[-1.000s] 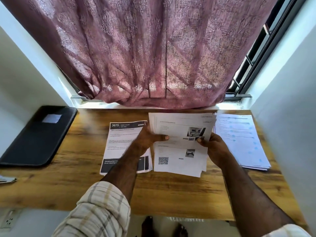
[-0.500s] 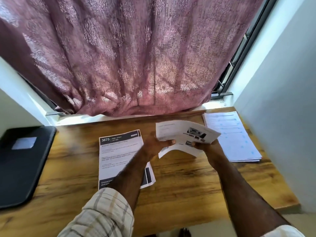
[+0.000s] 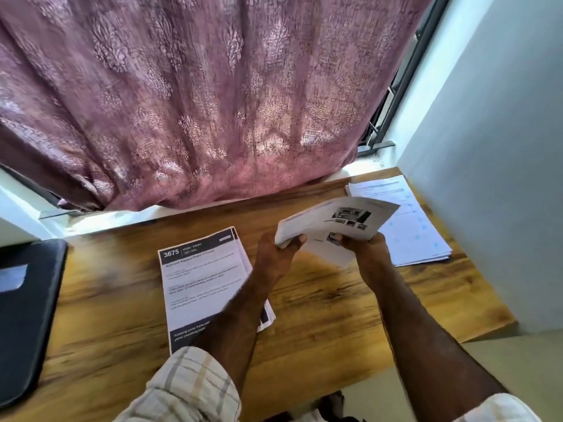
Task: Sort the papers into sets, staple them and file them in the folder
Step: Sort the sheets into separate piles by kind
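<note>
A sheaf of white papers with small photos [image 3: 338, 222] is held above the wooden desk [image 3: 320, 300], bent and tilted. My left hand [image 3: 275, 254] grips its left edge, thumb on top. My right hand [image 3: 367, 249] holds its near right edge from below. A set of papers headed "3675" with a black band [image 3: 198, 278] lies flat on the desk to the left, partly under my left forearm. Another pile of white papers with blue marks [image 3: 414, 226] lies at the desk's far right. The black folder [image 3: 21, 315] lies shut at the left edge.
A mauve patterned curtain [image 3: 198, 102] hangs over the window behind the desk and reaches its back edge. A pale wall [image 3: 493, 178] bounds the desk on the right. Bare wood shows in the desk's middle and front.
Both hands have lifted the photo papers off the desk and bent them into a tilted sheaf. The view has swung up and to the left.
</note>
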Action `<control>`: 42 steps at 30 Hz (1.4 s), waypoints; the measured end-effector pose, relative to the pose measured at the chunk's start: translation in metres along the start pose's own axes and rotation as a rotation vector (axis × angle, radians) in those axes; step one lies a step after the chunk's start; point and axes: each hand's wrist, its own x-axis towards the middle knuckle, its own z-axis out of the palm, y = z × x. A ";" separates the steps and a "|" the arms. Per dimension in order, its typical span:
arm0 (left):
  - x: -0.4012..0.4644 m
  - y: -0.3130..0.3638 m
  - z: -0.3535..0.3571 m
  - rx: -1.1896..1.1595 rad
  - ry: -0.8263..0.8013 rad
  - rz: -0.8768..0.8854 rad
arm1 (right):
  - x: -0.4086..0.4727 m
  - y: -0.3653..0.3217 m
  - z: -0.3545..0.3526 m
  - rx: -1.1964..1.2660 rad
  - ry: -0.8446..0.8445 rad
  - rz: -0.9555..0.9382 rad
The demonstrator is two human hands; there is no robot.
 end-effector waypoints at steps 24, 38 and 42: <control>-0.028 -0.047 -0.020 0.728 -0.083 -0.252 | -0.011 0.049 -0.019 -0.688 0.167 0.468; -0.016 -0.061 0.051 0.662 -0.500 -0.250 | 0.020 0.063 -0.037 -1.391 -0.056 0.214; 0.007 -0.056 0.071 0.808 -0.489 -0.346 | 0.044 0.065 -0.046 -1.305 -0.209 0.142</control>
